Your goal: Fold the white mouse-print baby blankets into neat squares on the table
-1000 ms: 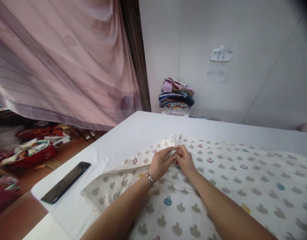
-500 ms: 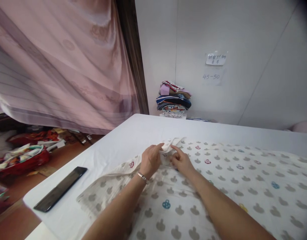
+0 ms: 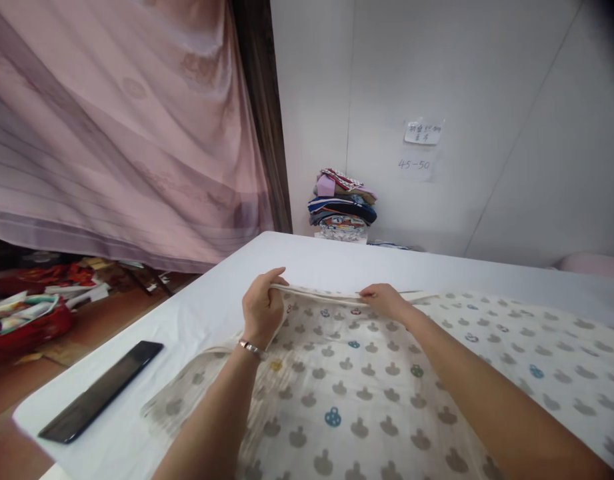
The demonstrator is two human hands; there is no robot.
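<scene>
A white cloth (image 3: 347, 383) printed with grey apple-like shapes and a few coloured mushrooms lies across the white table (image 3: 307, 257). Its far edge is lifted and stretched between my hands. My left hand (image 3: 263, 307) grips the left end of that edge, the thumb and fingers closed on the fabric. Farther right along the same edge, my right hand (image 3: 384, 300) pinches the cloth. A silver bracelet (image 3: 251, 348) circles my left wrist. The cloth's left corner lies folded beside my left forearm.
A black phone (image 3: 101, 392) lies near the table's left edge. Folded fabrics (image 3: 343, 207) are stacked against the grey wall beyond. A pink curtain (image 3: 137, 120) hangs at the left, above a red container (image 3: 29, 327) of cloth pieces on the floor.
My hands have moved apart, the left one leftward and the right one rightward. The cloth's edge, bunched between them before, is now drawn out straight.
</scene>
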